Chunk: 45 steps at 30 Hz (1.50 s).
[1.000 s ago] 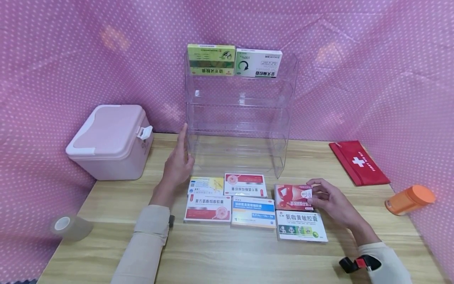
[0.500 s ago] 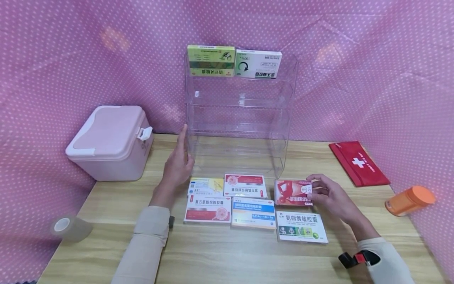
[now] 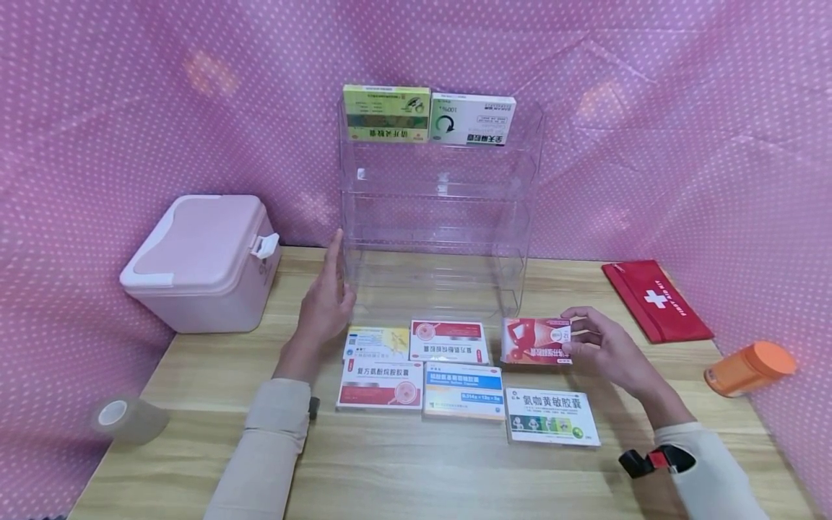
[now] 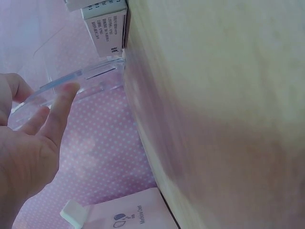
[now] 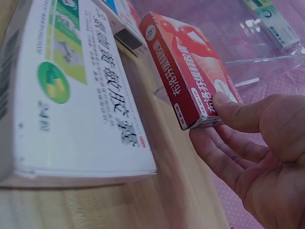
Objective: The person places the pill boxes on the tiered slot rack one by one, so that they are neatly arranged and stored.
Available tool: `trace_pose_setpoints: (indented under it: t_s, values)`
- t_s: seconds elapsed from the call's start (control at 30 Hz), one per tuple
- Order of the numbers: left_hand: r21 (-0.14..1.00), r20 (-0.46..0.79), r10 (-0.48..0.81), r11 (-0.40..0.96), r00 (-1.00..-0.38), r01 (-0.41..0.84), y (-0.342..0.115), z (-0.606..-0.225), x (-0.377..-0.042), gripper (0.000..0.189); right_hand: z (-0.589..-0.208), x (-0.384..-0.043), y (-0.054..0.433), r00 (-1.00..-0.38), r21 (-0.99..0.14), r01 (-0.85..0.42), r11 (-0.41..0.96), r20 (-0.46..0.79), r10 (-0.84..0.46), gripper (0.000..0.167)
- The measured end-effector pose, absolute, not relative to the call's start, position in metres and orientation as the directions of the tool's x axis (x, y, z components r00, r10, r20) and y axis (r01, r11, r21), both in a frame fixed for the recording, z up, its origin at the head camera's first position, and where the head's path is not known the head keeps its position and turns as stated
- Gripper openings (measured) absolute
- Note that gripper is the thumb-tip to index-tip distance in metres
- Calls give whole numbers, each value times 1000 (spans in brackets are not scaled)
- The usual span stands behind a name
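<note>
My right hand pinches a red medicine box by its right end. In the right wrist view, the thumb lies on the printed face of this box, fingers beneath; it is tilted above the table. My left hand holds the left side edge of a clear tiered display rack, thumb and fingers on either side of the panel in the left wrist view. A white-green medicine box lies below the red one. Two red-white boxes, a yellow-white box and a blue-white box lie before the rack.
A green box and a white box stand on the rack's top tier. A pink medicine chest and a tape roll are left. At right lie a red first aid pouch and an orange bottle.
The red medicine box has risen off the white-green box and moved toward the rack in my right hand. My left hand has stayed at the rack's side.
</note>
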<state>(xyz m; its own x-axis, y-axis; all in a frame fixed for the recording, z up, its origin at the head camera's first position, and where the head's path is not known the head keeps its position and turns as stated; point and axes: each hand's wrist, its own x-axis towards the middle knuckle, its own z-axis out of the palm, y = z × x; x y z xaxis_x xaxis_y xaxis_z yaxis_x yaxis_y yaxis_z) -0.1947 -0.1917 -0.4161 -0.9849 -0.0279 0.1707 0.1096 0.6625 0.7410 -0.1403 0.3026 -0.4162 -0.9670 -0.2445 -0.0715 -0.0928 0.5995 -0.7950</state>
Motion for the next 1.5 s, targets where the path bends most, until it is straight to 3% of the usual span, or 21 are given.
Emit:
trace_pose_setpoints:
  t_s: [1.5]
  values:
    - [723, 213, -9, 674, -977, 152, -193, -416, -195, 108, -372, -177, 285, -971, -799, -179, 575, 51, -232, 58]
